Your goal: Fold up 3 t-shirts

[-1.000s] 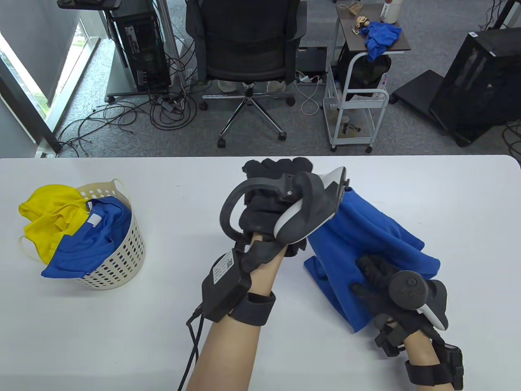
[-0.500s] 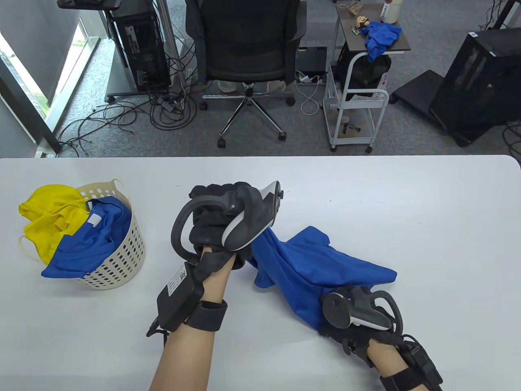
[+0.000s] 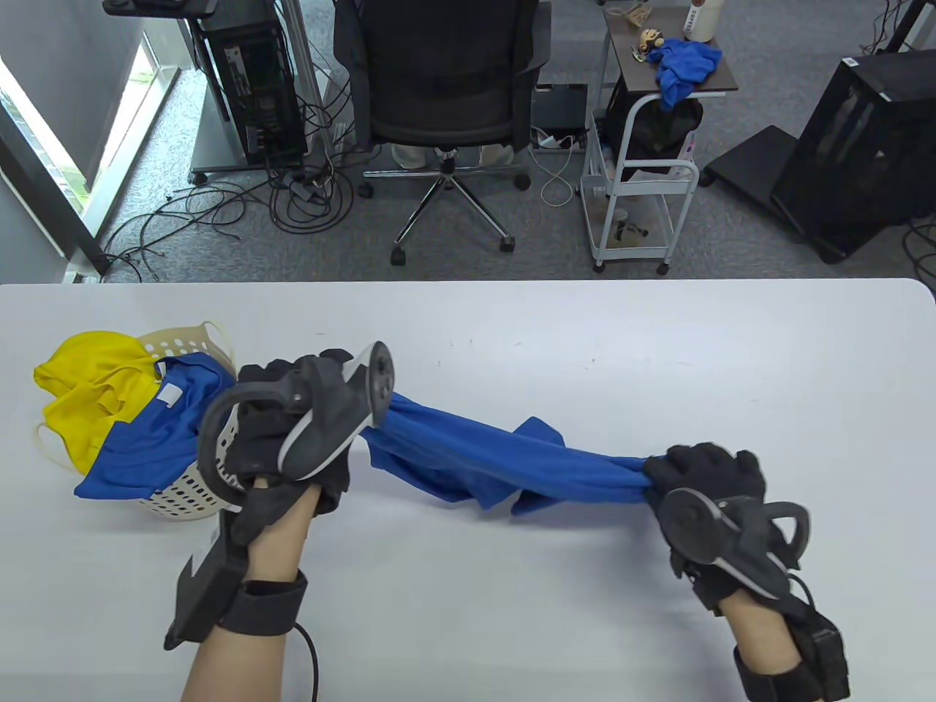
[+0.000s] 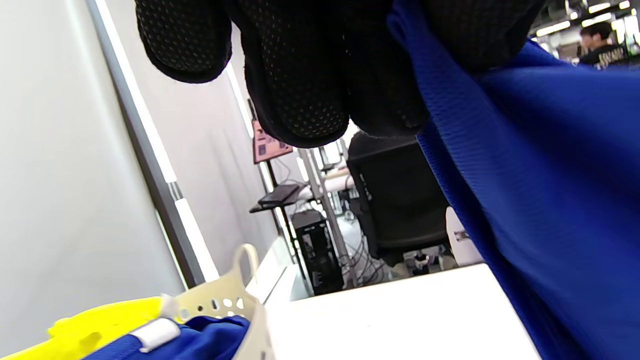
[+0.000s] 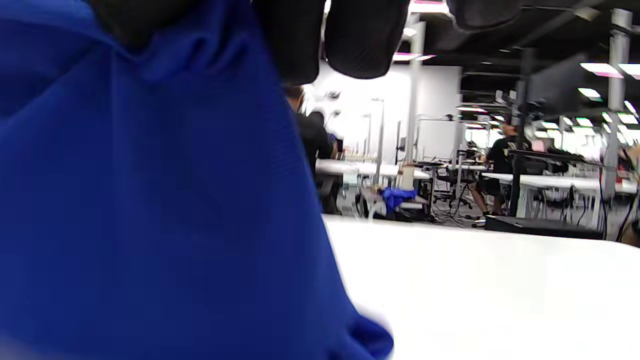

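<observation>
Table view: left hand closed on one end of the royal-blue fabric t-shirt; right hand closed on the other end. Shirt stretched between them above the white table, its middle sagging. Perforated cream plastic basket, just beside the left hand, holds a yellow t-shirt and a second blue t-shirt.

Left wrist view: gloved fingers curled over blue cloth.

Right wrist view: fingers curled, blue cloth bunched beneath them.

A blue t-shirt stretches bunched across the frame's middle. A yellow t-shirt and another blue t-shirt lie crumpled at left.
</observation>
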### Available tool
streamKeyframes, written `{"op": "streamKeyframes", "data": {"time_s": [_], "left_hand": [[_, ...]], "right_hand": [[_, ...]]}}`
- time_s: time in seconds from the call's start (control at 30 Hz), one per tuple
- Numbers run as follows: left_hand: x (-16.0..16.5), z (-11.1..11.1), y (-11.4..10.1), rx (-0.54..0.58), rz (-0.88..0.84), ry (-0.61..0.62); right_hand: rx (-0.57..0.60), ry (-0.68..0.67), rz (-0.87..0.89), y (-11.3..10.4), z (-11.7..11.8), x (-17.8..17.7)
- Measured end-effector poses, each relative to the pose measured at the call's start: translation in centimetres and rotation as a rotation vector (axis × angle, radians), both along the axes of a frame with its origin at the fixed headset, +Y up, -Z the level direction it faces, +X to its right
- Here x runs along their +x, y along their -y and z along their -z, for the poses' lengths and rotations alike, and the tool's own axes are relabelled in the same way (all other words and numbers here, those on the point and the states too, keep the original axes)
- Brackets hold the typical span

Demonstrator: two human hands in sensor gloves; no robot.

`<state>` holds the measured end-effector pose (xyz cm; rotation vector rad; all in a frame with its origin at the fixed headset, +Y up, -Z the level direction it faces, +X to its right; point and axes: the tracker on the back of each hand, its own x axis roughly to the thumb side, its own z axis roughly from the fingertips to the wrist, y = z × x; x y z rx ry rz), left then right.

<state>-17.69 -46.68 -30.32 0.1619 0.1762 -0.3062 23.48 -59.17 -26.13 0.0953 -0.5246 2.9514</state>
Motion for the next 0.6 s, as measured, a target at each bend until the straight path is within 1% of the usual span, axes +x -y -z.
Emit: {"op": "streamKeyframes", "data": {"time_s": [0.03,0.1,0.13,0.17,0.2,0.23,0.27,0.3,0.33,0.37,0.4,0.43,0.47,0.5,0.53,0.57,0.6], "left_hand": [[-0.8,-0.5,-0.6,0.007,-0.031,0.005],[-2.0,-1.0,-1.2,-0.011,-0.120,0.029],[-2.2,-1.1,-1.0,-0.022,-0.148,0.032],[-2.4,-1.0,-0.5,-0.045,-0.170,0.034],[-2.4,-0.7,0.3,-0.083,-0.171,0.031],[-2.3,-0.3,1.7,-0.150,-0.161,0.018],[-2.1,0.4,3.7,-0.222,-0.151,0.015],[-2.0,0.8,5.2,-0.267,-0.148,0.013],[-1.7,1.4,7.6,-0.335,-0.145,0.008],[-1.5,1.7,9.6,-0.373,-0.144,0.008],[-1.3,2.2,12.6,-0.437,-0.141,0.007],[-1.2,2.5,14.7,-0.480,-0.140,0.004],[-1.0,2.8,17.7,-0.536,-0.140,0.001],[-1.1,3.1,19.3,-0.558,-0.143,0.001],[-1.2,3.4,21.4,-0.572,-0.159,-0.004],[-1.3,3.7,23.0,-0.568,-0.172,-0.003],[-1.5,3.8,23.7,-0.555,-0.185,0.004]], "right_hand": [[0.030,-0.001,0.060,-2.4,-0.5,0.9],[0.007,-0.007,0.109,-5.3,-0.8,1.7],[-0.011,-0.002,0.100,-5.8,-0.6,1.6],[-0.054,0.019,0.047,-5.8,0.1,1.2],[-0.094,0.031,-0.011,-5.5,0.7,0.9],[-0.163,0.062,-0.109,-4.2,2.0,0.2],[-0.225,0.082,-0.188,-2.6,3.1,-0.4],[-0.291,0.091,-0.251,-0.9,4.2,-1.0],[-0.371,0.102,-0.306,1.4,5.4,-1.6],[-0.415,0.108,-0.334,2.9,6.0,-1.9],[-0.462,0.118,-0.382,5.3,6.9,-2.3],[-0.482,0.125,-0.411,6.6,7.3,-2.4],[-0.504,0.139,-0.453,8.5,7.9,-2.6],[-0.513,0.149,-0.479,9.5,8.2,-2.6],[-0.528,0.161,-0.501,10.7,8.6,-2.4],[-0.525,0.176,-0.505,11.6,8.9,-2.2],[-0.504,0.189,-0.505,12.1,9.1,-2.0]]}}
